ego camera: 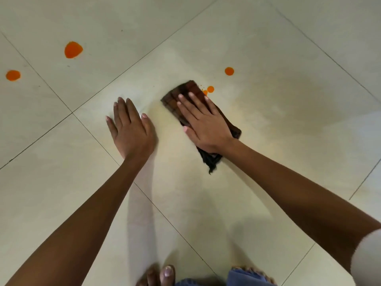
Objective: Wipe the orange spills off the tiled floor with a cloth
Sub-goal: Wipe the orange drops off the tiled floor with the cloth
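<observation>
Under the right hand [206,122], what do you record?

One folded brown cloth [177,96], flat on the tiled floor [268,48]. The fingers are straight and spread and the palm bears down on the cloth. Nothing curls round it. Judged purpose: pressure for wiping, not carrying.

And the left hand [132,131]?

Just left of the cloth, flat on bare tile, fingers straight, holding nothing. It appears to prop the person's weight while leaning forward.

Spills outstanding?

Small drops [210,89] lie just beside the cloth's far right corner, and the smallest seems to touch its edge. A round spot [229,71] sits near, beyond and right of the cloth. A large blot [73,49] and a second spot [13,75] lie well apart, far left of the cloth. A faint yellowish film [299,100] spreads right of the cloth. I cannot tell its cause.

Assessment?

The cloth's far end points at the small drops, so those look to be the step in hand. At best the task is partly done. The risk is smearing the colour rather than lifting it.
</observation>
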